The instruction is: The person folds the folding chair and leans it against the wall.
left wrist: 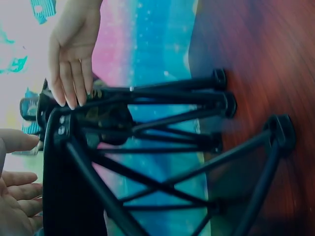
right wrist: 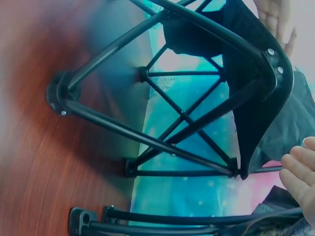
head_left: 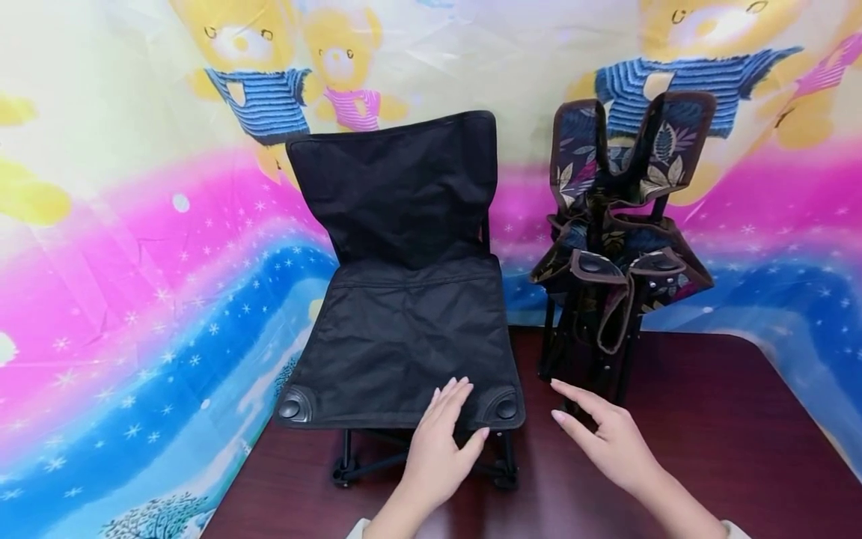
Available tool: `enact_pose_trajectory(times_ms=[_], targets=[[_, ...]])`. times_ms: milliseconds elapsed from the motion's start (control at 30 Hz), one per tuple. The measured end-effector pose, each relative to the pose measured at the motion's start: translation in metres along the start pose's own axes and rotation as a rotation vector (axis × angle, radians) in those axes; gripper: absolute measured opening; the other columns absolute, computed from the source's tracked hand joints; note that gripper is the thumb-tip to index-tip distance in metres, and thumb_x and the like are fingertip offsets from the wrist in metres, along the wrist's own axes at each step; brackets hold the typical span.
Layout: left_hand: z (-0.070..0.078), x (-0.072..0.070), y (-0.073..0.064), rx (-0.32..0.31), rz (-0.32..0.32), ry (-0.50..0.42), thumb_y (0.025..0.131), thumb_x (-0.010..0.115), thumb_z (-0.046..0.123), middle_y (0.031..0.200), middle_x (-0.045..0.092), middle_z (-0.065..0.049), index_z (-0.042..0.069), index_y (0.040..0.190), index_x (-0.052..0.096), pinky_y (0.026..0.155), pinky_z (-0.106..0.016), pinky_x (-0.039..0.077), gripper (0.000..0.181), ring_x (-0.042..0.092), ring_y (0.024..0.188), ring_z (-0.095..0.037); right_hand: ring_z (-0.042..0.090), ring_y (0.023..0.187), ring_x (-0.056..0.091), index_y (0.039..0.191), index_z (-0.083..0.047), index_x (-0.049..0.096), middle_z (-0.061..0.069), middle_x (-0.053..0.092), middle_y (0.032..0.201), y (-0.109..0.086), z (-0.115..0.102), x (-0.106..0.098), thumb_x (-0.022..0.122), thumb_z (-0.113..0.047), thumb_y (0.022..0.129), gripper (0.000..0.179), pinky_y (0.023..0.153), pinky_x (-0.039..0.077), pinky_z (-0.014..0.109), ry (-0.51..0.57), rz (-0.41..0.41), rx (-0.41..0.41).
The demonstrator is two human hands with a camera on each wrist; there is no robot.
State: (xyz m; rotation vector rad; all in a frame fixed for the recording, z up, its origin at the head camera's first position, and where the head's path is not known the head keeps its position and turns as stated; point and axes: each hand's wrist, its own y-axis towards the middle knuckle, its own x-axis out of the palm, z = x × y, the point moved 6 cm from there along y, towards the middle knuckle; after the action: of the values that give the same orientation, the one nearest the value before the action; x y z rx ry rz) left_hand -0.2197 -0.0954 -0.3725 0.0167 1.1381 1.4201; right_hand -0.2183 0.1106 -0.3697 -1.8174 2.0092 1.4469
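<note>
1. We've got the black chair [head_left: 411,337] upright & unfolded on the worktop [head_left: 720,412], L of the patterned chair [head_left: 599,277], long axis running front to back.
2. Our L hand [head_left: 438,453] is nearer: over the black chair's front edge, R of centre, fingers extended, nothing held; contact, can't tell.
3. Our R hand [head_left: 613,434] is apart, off that chair's R front corner, patterned chair just beyond; thumb & fingers wide, nothing held.
</note>
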Motion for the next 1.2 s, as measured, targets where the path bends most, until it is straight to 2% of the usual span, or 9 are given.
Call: enact_pose_trajectory(times_ms=[167,233,400,633,800,967,1200], targets=[[-0.015,-0.012,-0.004,-0.078,-0.014,0.029,0.072,0.068,0.019,0.122,0.049,-0.006,0.006,0.119,0.050,0.099,-0.036,0.025,0.052,0.037,0.118,-0.020,0.004,0.103,0.049,0.115,-0.013,0.056,0.003,0.057,0.111,0.001,-0.010,0.007,0.067,-0.006,0.073,0.045,0.078,0.035,0.005,0.013,0.020,-0.130],[-0.021,-0.016,-0.006,-0.112,-0.024,0.034,0.072,0.069,0.020,0.123,0.048,-0.004,0.007,0.120,0.050,0.100,-0.033,0.023,0.053,0.037,0.118,-0.018,0.006,0.104,0.049,0.115,-0.012,0.056,0.005,0.056,0.111,0.002,-0.013,0.009,0.067,-0.006,0.072,0.045,0.083,0.033,0.006,0.016,0.014,-0.169],[-0.030,-0.025,-0.012,-0.141,-0.032,0.058,0.070,0.071,0.018,0.122,0.049,-0.005,0.006,0.119,0.050,0.100,-0.033,0.023,0.055,0.038,0.118,-0.019,0.009,0.107,0.047,0.113,-0.009,0.057,0.005,0.056,0.113,0.003,-0.019,0.015,0.067,-0.008,0.073,0.041,0.087,0.031,0.007,0.006,-0.019,-0.209],[-0.044,-0.032,-0.020,-0.198,-0.053,0.119,0.068,0.072,0.015,0.123,0.048,-0.003,0.007,0.119,0.051,0.101,-0.032,0.021,0.056,0.036,0.119,-0.017,0.015,0.102,0.051,0.104,-0.003,0.061,0.009,0.058,0.108,-0.001,-0.024,0.025,0.068,-0.007,0.071,0.034,0.089,0.029,0.008,0.015,-0.020,-0.276],[-0.052,-0.041,-0.024,-0.204,-0.032,0.172,0.067,0.072,0.012,0.122,0.049,-0.005,0.006,0.118,0.051,0.101,-0.034,0.022,0.056,0.036,0.119,-0.018,0.017,0.103,0.051,0.102,-0.003,0.062,0.010,0.058,0.107,-0.002,-0.025,0.029,0.068,-0.006,0.070,0.033,0.090,0.028,0.009,0.039,-0.015,-0.283],[-0.059,-0.049,-0.027,-0.196,-0.016,0.224,0.065,0.073,0.010,0.120,0.050,-0.005,0.005,0.116,0.053,0.100,-0.033,0.022,0.055,0.039,0.117,-0.017,0.018,0.102,0.052,0.100,-0.003,0.063,0.011,0.059,0.106,-0.001,-0.029,0.030,0.067,-0.005,0.070,0.031,0.090,0.030,0.011,0.073,0.018,-0.339],[-0.070,-0.061,-0.030,-0.207,-0.029,0.335,0.065,0.073,0.011,0.119,0.052,-0.004,0.006,0.113,0.056,0.100,-0.030,0.023,0.052,0.040,0.116,-0.016,0.023,0.098,0.054,0.099,-0.002,0.064,0.012,0.059,0.104,0.000,-0.040,0.029,0.058,-0.020,0.083,0.025,0.090,0.033,0.015,0.093,0.077,-0.455]])
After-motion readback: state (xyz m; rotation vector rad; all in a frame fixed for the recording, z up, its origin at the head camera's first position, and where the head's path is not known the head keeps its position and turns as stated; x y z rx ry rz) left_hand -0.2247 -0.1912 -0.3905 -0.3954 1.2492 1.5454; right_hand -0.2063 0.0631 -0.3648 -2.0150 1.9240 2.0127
